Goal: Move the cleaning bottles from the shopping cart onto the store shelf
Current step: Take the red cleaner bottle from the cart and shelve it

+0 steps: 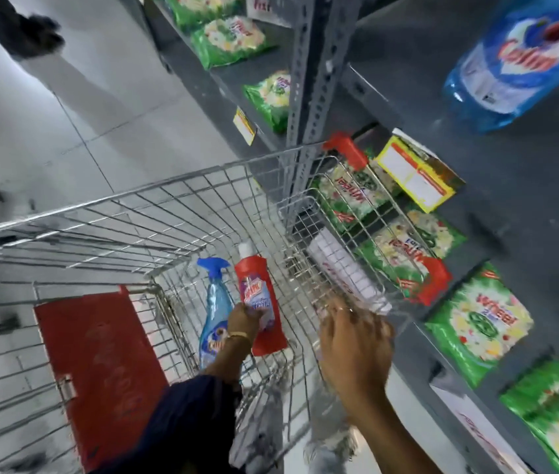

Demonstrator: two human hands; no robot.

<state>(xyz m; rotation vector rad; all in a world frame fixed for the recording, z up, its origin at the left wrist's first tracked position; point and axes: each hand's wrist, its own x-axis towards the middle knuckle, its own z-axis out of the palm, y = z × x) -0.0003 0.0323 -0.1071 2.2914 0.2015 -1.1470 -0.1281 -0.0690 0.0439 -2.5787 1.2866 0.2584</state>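
Right hand point(353, 350) is closest to us, bare forearm coming in from the bottom edge, fingers spread and draped over the near rim of the silver wire shopping cart point(155, 213). Its grip looks loosely closed on the wire rather than on any product, and my read is that it steadies the cart while the other arm works; motion blur hides just how tightly it closes. A clear, blurred shape sits just beyond those fingers and I can't say what it is.

Down inside the cart, the left hand point(242, 319), dark blue sleeve and thin gold bracelet, has its grip closed round the middle of the red plastic cleaning bottle with the white cap point(261, 302). Cap points away from us, and the glossy body stands up off the cart's floor, so it looks to be mid-lift.

Touching that bottle on the side away from the shelving lies the translucent blue spray bottle with the blue trigger head point(215, 302), flat on the wire mesh, nothing holding it. Both task bottles are in the cart, then.

Further from the shelving, the cart's flat red plastic seat flap point(100, 371) is folded down.

Hard against the cart's far side rises the grey slotted-steel store shelf point(517, 200), carrying crinkly green detergent packets point(480, 319), with a soft blue refill pouch point(524, 59) on the tier above.
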